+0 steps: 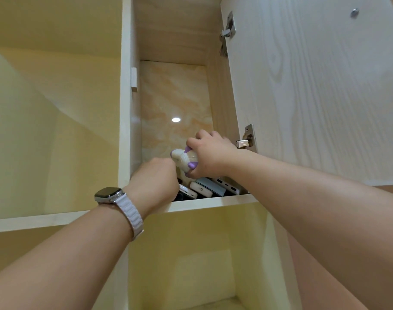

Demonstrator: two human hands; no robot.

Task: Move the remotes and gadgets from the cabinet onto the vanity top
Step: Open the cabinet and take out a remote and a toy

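I look up into an open wall cabinet (213,201). My right hand (211,154) is shut on a small white and purple gadget (185,161), held just above the shelf. My left hand (156,181), with a watch on its wrist, reaches over the shelf edge among the gadgets; its fingers are hidden, so I cannot see whether they hold anything. On the shelf lie several flat devices: a white power bank (201,189), a grey-blue one (212,186), a white one with ports (228,185) and a dark one (186,193). The vanity top is out of view.
The cabinet door (314,86) stands open on the right, with two metal hinges (246,140). An open compartment (57,130) lies to the left and another one (191,253) below the shelf. A marbled back wall (175,104) closes the cabinet.
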